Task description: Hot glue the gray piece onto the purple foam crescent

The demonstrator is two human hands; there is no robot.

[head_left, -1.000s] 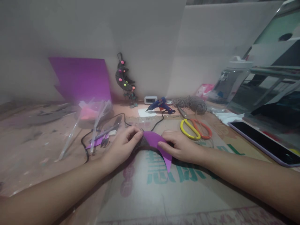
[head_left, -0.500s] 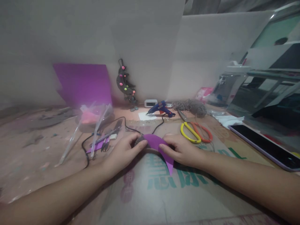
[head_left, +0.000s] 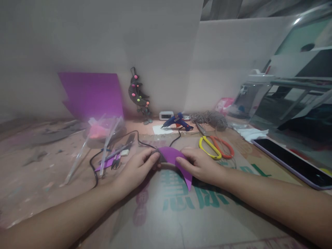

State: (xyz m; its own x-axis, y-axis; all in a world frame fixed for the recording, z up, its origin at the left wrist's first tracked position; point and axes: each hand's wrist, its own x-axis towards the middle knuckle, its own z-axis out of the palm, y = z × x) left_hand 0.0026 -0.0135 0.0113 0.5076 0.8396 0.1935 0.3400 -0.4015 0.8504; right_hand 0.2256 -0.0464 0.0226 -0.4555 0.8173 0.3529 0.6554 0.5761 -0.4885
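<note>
Between my hands, a little above the cardboard, is a purple crescent (head_left: 172, 155) of thin sheet material, its pointed tip hanging down at the right. A dark grey piece (head_left: 162, 157) lies against its left part. My left hand (head_left: 144, 162) pinches that grey end with thumb and fingers. On the other side, my right hand (head_left: 198, 160) grips the purple crescent, thumb on top. Some fingers of both hands are hidden behind it. Beyond them a blue glue gun (head_left: 176, 120) rests with its nozzle over a white paper (head_left: 162, 130).
Scissors (head_left: 216, 147) with yellow and orange handles lie right of my hands, near grey yarn (head_left: 218, 119). A phone (head_left: 293, 162) is at the right. Glue sticks (head_left: 77, 159) and a plastic bag (head_left: 101, 129) sit left. A decorated moon (head_left: 138, 93) hangs at the wall beside a purple sheet (head_left: 94, 93).
My left thumb has drawn back slightly to the left, so more of the grey piece shows. The right hand keeps its hold, and the view has shifted a little.
</note>
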